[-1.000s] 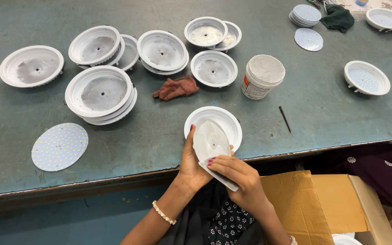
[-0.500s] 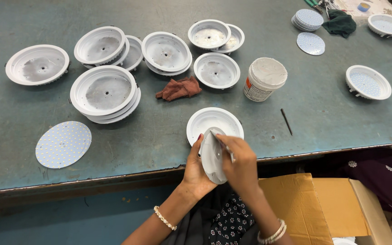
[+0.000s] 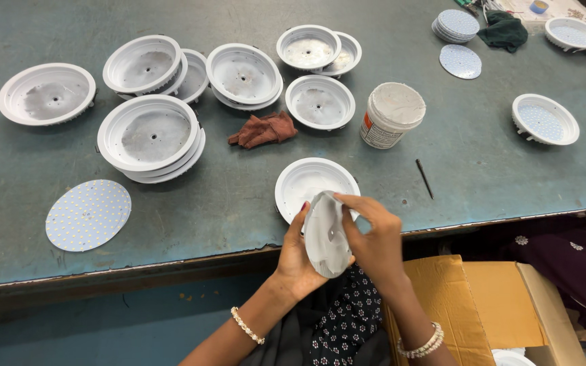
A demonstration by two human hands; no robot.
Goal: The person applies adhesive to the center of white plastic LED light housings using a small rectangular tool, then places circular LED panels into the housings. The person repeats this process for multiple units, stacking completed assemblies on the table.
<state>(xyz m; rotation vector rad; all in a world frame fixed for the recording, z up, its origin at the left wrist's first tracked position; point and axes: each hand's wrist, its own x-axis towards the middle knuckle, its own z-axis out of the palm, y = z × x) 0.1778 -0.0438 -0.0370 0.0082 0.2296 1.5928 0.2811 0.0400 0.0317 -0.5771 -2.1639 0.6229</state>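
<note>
Both hands — left hand [image 3: 298, 256], right hand [image 3: 374, 237] — grip a white disc [image 3: 325, 234] on edge; white housing [image 3: 306, 181] just beyond.

Grey-green worktable [image 3: 239, 196] w/ worn front edge, white round lamp housings [image 3: 149, 135] single & stacked across left & mid, one housing [image 3: 315, 183] nr front edge, flat LED disc [image 3: 88, 215] at left, red-brown rag [image 3: 264, 129], white tub [image 3: 392, 114], thin black stick [image 3: 424, 179], disc stack [image 3: 457, 24] & dark green cloth [image 3: 504, 30] far right.
</note>
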